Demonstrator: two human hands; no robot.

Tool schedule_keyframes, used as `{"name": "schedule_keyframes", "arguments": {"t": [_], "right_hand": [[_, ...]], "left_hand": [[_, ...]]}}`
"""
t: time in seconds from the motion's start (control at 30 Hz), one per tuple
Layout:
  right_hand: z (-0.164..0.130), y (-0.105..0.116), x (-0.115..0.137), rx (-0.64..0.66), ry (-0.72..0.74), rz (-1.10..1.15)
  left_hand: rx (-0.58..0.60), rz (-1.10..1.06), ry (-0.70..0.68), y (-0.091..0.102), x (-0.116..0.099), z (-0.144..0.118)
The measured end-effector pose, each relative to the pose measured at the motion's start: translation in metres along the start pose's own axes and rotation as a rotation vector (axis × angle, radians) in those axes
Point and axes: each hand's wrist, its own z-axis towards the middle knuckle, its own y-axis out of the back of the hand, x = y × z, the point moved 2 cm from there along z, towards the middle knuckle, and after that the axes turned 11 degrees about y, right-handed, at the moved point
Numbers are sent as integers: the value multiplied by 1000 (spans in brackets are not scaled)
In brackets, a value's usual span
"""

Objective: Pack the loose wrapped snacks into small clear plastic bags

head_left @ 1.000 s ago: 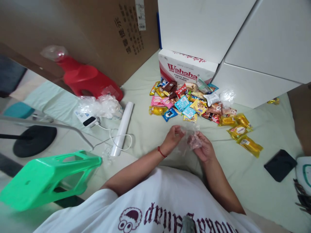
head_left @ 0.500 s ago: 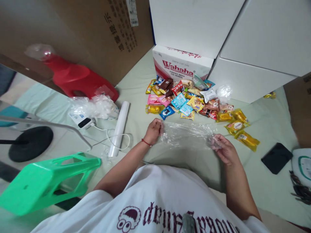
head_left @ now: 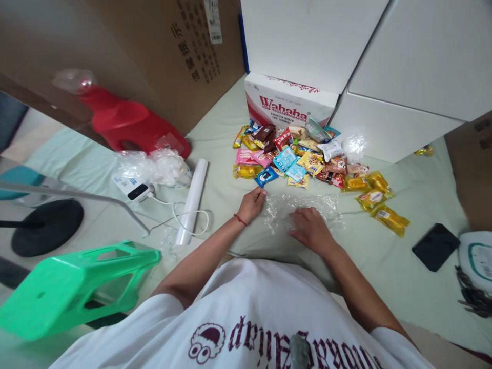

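Note:
A clear plastic bag lies spread on the pale green sheet in front of me. Its left end is pinched in the fingers of my left hand, which has a red string on the wrist. My right hand rests over the bag's middle, palm down with fingers stretched out, covering part of the film. Just beyond the bag is a heap of small wrapped snacks. A blue packet in that heap is nearest to my left hand.
Behind the snacks stands a Wahaha carton against white boxes. Leftward are a red jug, a white roll, a cable and a green stool. A black flat object lies at right.
My right hand has let go of the bag's right end and moved left onto its middle. The bag now lies lower and flatter. My left hand keeps its hold.

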Motion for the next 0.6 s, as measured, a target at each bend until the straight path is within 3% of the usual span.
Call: {"name": "schedule_keyframes", "arguments": {"t": [0.1,0.17,0.23,0.3,0.37,0.43,0.6], "right_hand": [[11,-29,-7,114,-102,-41],[12,-37,-10,37,-186,6],[10,-40,-8,-123,-267,113],[8,-43,0,-281,-373,252],[9,-48,13,-393,-478,397],[13,-54,28,-432,-537,538],[20,-56,54,-411,-631,904]], "left_hand": [[-91,2,-21,10,-5,-5],[-214,-14,-18,22,-4,-18],[-252,-16,33,31,3,-41],[-112,-34,147,28,12,-66],[129,-82,261,15,19,-90],[270,-117,258,-1,20,-103],[164,-189,57,-20,6,-94]]}}
